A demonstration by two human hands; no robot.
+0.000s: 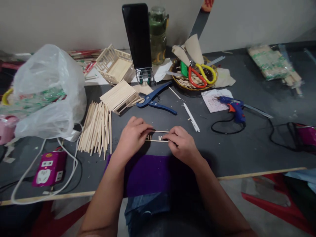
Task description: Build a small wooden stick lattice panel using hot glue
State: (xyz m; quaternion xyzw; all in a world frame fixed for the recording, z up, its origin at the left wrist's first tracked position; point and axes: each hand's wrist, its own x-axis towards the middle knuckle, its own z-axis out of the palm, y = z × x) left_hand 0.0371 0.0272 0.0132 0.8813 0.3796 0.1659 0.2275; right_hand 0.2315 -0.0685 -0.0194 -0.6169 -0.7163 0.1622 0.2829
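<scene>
Can read no word, number or brand for certain. Can only make out print too small or blurred to spell: on the yellow sticker (pixel 49 155) atop the purple socket (pixel 43 176); in green across the pack (pixel 270 64) at far right; in green, too, on the wrapper (pixel 43 100) inside the bag (pixel 76 77); in faint pinkish rows over the paper (pixel 213 102) by the gun (pixel 238 112); in yellow on the bottle (pixel 158 46); in darker strokes on the tag (pixel 206 5) at the top edge.

A black phone (pixel 137 36) stands just beside a water bottle (pixel 158 42).
</scene>
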